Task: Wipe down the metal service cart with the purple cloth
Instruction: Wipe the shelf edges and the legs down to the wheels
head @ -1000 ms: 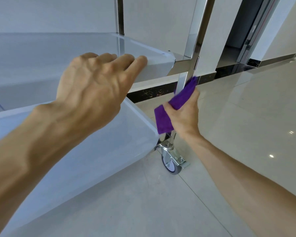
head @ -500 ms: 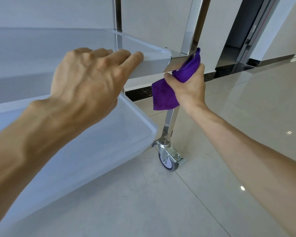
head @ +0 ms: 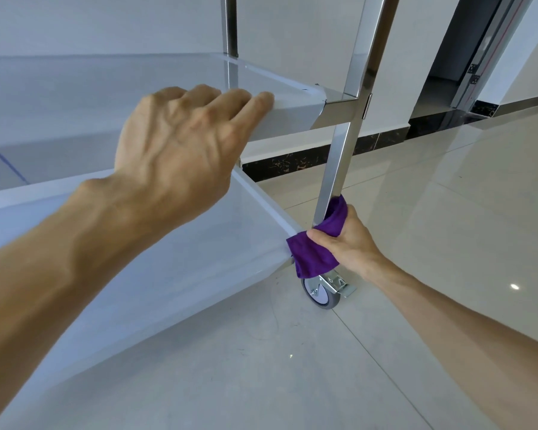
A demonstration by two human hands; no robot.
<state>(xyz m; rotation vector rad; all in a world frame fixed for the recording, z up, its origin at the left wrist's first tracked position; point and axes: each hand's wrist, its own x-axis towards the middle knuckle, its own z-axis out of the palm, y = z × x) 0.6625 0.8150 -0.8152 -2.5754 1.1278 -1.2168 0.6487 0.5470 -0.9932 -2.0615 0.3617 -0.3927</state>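
Glossy pale floor tiles point(head: 448, 212) under cart point(head: 292, 110), perhaps a doorway point(head: 448, 57) behind.

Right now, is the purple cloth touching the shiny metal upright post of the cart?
Touching. The head view shows the purple cloth wrapped round the metal post, gripped by the right hand.

My right hand point(head: 350, 243) has slid the purple cloth point(head: 319, 246) down the cart's corner post point(head: 339, 153), from up beside the middle shelf point(head: 292, 111) to just above the wheel point(head: 319, 293), next to the bottom shelf's corner.
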